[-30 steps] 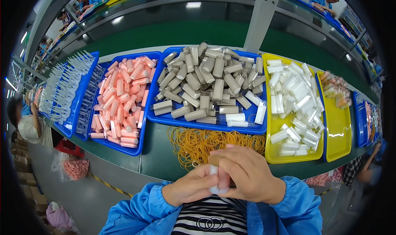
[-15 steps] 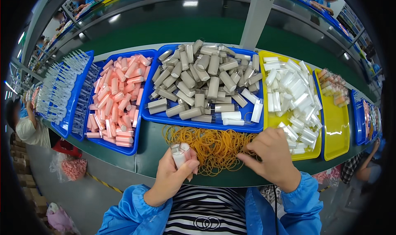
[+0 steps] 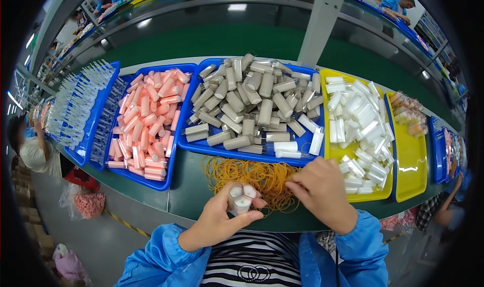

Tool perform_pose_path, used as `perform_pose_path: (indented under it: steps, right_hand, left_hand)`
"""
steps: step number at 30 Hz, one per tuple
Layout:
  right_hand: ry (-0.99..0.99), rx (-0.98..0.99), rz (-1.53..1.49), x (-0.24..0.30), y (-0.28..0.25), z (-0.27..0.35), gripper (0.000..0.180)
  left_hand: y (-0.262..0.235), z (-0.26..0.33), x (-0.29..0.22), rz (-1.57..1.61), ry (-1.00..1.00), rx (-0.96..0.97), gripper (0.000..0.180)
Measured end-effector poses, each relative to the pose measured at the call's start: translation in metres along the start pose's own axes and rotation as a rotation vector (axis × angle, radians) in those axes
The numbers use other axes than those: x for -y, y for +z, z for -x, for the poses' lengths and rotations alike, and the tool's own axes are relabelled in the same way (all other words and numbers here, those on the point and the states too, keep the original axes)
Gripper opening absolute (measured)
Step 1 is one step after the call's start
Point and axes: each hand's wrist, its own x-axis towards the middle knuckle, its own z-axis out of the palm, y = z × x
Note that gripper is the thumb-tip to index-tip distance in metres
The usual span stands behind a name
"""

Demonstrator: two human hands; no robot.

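Observation:
My left hand (image 3: 222,214) is closed around a bundle of three small cylindrical bottles (image 3: 243,202), whose pale round ends point up toward me. They stand close together between thumb and fingers, in front of a heap of yellow-brown rubber bands (image 3: 252,172) on the green table. At the right edge of that heap is my right hand (image 3: 323,192), with thumb and forefinger pinched together against the bands. Whatever sits between those fingertips is too small to make out.
Behind the bands, a blue tray (image 3: 201,148) holds grey-beige capped bottles. To its left stands a blue tray (image 3: 164,183) of pink ones; to its right, a yellow tray (image 3: 370,195) of white ones. Another yellow tray (image 3: 411,178) holds wrapped bundles. Co-workers sit at other tables.
My left hand has moved slightly right and turned the bottles so their ends face up, showing three. My right hand has shifted a little left and down, its fingers closing at the bands.

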Motion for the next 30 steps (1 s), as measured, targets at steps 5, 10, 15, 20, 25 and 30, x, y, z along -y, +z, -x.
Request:
perform_pose_path:
  steps: [5, 10, 15, 20, 25, 30]
  right_hand:
    - [0.221, -0.042, -0.307, -0.007, -0.031, -0.006, 0.012]
    - [0.261, 0.147, -0.825, 0.018, -0.031, -0.009, 0.013]
    - [0.19, 0.105, -1.476, 0.031, -0.029, -0.012, 0.02]
    - [0.015, -0.247, -0.585, 0.026, -0.016, -0.021, 0.036]
    - [-0.244, 0.102, -0.307, 0.031, -0.028, -0.037, 0.056]
    - [-0.143, 0.113, -0.053, -0.01, -0.042, -0.028, 0.044]
  left_hand:
    - [-0.002, -0.002, -0.011, -0.121, 0.03, -0.069, 0.036]
    - [0.016, -0.032, -0.009, -0.115, 0.297, -0.148, 0.038]
    - [0.032, -0.031, -0.018, -0.021, 0.171, -0.131, 0.026]
    - [0.031, -0.031, -0.021, 0.102, 0.056, -0.078, 0.032]
    - [0.019, -0.029, -0.016, -0.681, 0.22, 0.169, 0.05]
    - [-0.002, -0.028, -0.044, -0.501, 0.238, 0.072, 0.042]
